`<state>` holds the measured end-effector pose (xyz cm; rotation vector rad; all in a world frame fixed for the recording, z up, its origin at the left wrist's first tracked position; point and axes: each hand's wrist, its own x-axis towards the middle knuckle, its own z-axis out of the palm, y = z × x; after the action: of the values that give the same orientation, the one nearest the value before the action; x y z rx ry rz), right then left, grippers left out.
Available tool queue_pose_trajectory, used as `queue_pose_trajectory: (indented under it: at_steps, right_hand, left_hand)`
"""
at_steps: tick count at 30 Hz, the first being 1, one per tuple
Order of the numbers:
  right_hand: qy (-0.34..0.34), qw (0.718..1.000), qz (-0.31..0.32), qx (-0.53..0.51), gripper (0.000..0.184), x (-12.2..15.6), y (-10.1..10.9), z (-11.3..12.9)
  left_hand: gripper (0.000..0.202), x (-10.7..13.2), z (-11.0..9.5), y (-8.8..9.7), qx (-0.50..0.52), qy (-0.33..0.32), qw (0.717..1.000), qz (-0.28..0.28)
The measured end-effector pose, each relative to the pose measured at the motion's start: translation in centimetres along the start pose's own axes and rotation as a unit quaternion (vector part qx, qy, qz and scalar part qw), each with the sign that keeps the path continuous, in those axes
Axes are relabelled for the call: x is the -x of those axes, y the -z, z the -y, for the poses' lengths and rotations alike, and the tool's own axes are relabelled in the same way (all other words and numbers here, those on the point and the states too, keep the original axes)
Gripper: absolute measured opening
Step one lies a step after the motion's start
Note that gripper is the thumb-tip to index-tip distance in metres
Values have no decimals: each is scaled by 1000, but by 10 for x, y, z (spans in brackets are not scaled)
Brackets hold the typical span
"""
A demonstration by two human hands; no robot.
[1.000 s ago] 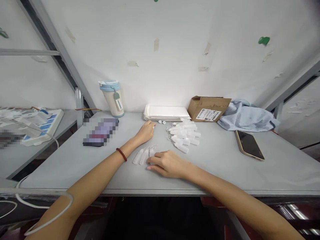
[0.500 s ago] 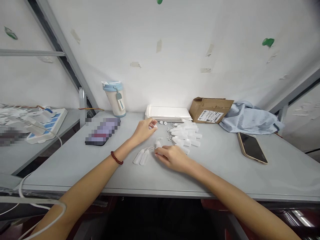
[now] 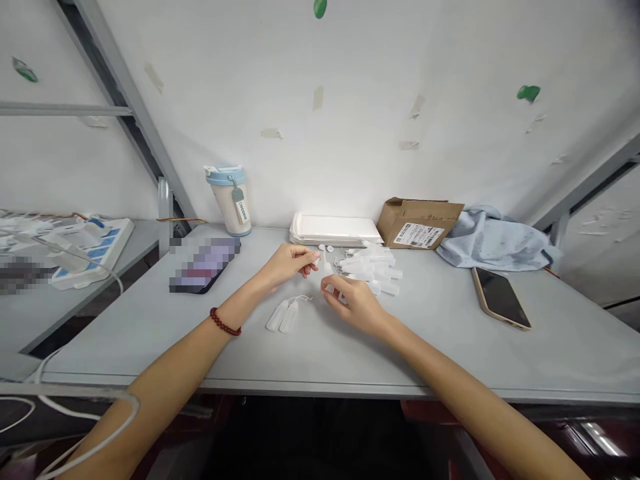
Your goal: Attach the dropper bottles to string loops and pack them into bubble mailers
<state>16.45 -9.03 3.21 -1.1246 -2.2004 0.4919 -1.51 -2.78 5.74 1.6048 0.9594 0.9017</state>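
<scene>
My left hand is closed in a pinch, with a bit of white showing at its fingertips, too small to name. Just to its right, my right hand has curled fingers around a small translucent white tube, whose narrow tip points up toward the left fingertips. Two similar corded tubes lie side by side on the table in front of the left hand. A pile of such tubes is beyond the right hand. Small round white pieces lie behind the hands.
A stack of white flat packs rests against the wall, beside an open cardboard box and a bluish cloth. At left stand a tumbler and a phone; another phone lies right. White cables hang near my left arm.
My right hand has lifted up and away with the white tube, bringing it close to my left fingertips. The left hand has turned slightly and shifted right. The two corded tubes stayed put.
</scene>
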Motion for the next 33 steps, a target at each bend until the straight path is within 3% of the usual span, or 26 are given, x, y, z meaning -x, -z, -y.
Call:
queue_pose_trajectory:
  at_steps: [7,17,24,29,33]
  right_hand:
    - [-45,981,30,-184,8,0,6,8]
    - [-115,901,34,-418,7,-4,14,6]
    - [-164,848,17,-504,10,-8,14,1]
    - [-189,822,7,-537,13,-9,15,1]
    - [-203,804,-2,-558,14,-9,16,0]
  left_hand:
    - [37,2,3,-4,-1,-14,999,32]
    - [36,2,4,-5,45,-2,997,70]
    - [37,5,1,-9,53,-4,998,42]
    - [34,6,-1,-12,1,-53,999,4]
    - [28,4,1,-11,3,-82,997,7]
